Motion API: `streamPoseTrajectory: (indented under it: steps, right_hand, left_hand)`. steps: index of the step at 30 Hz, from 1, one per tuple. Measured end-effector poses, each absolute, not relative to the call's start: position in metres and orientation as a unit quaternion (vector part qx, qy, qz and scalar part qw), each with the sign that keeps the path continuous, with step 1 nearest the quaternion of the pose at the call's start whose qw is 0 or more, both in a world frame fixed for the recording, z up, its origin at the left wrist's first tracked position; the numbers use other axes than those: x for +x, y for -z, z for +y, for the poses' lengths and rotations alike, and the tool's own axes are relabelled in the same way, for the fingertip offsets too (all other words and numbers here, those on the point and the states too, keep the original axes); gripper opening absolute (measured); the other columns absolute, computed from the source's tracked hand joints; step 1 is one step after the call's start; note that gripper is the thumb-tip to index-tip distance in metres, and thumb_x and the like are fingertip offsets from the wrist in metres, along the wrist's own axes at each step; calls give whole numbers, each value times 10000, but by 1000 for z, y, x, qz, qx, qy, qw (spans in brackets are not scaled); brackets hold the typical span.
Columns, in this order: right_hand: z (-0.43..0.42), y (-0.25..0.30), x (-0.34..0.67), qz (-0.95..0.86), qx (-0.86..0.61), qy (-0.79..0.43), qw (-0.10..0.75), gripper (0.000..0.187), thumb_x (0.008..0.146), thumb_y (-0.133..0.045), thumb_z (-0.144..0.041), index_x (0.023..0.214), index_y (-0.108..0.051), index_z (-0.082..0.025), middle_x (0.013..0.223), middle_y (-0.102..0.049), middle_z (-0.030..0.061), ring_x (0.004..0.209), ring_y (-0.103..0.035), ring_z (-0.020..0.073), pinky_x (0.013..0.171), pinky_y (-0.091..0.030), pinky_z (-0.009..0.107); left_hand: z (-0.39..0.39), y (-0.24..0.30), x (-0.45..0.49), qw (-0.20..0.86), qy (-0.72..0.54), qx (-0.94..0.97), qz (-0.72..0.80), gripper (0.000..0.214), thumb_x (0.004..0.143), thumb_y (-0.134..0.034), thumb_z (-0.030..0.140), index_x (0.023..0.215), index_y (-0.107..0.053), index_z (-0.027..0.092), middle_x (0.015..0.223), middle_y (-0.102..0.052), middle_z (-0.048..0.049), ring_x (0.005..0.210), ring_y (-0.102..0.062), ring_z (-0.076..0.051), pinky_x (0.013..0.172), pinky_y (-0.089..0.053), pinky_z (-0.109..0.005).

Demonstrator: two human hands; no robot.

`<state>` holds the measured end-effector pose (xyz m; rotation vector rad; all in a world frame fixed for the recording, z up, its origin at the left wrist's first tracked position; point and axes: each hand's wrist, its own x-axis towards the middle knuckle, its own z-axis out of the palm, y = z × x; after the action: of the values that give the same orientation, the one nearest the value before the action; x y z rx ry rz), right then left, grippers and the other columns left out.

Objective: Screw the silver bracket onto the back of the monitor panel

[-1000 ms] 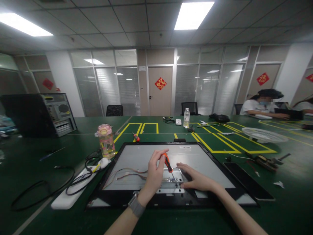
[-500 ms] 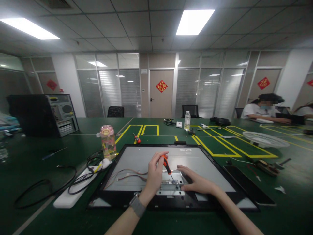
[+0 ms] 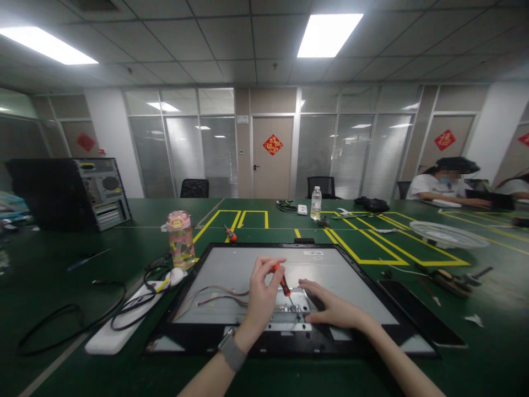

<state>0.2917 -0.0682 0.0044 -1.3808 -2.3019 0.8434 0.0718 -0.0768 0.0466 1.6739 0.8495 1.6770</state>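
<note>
A monitor panel [image 3: 231,270] in a black frame lies face down on the green table in front of me. My left hand [image 3: 261,295] is closed round a small orange-handled screwdriver [image 3: 283,282], whose tip points down at a metal bracket [image 3: 285,314] near the panel's front edge. My right hand [image 3: 330,307] lies flat on the bracket's right side, fingers stretched out, holding nothing. Thin brown wires [image 3: 215,295] run across the panel to the left of my left hand.
A pink-lidded bottle [image 3: 179,238], black cables [image 3: 82,320] and a white block [image 3: 119,325] lie at left; a PC case [image 3: 70,193] stands far left. A dark slab [image 3: 417,309], tools [image 3: 450,275] and a fan grille [image 3: 446,231] sit right. Other people [image 3: 446,179] sit at back right.
The hands stay on the bracket; my left hand has shifted its grip slightly on the screwdriver and its handle tilts a little differently. The view moved slightly.
</note>
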Motion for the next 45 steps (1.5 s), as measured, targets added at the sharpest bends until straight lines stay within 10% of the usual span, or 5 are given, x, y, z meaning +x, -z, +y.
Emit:
streamPoseTrajectory:
  steps: [45]
  right_hand:
    - [-69, -6, 289, -802, -489, -301, 163, 833, 702, -710, -483, 1413, -388, -193, 1545, -239, 113, 1421, -192, 290, 1177, -159, 450]
  left_hand:
    - [-84, -51, 71, 292, -626, 641, 334, 212, 833, -590, 290, 966, -727, 198, 825, -559, -28, 773, -573, -162, 758, -463, -292]
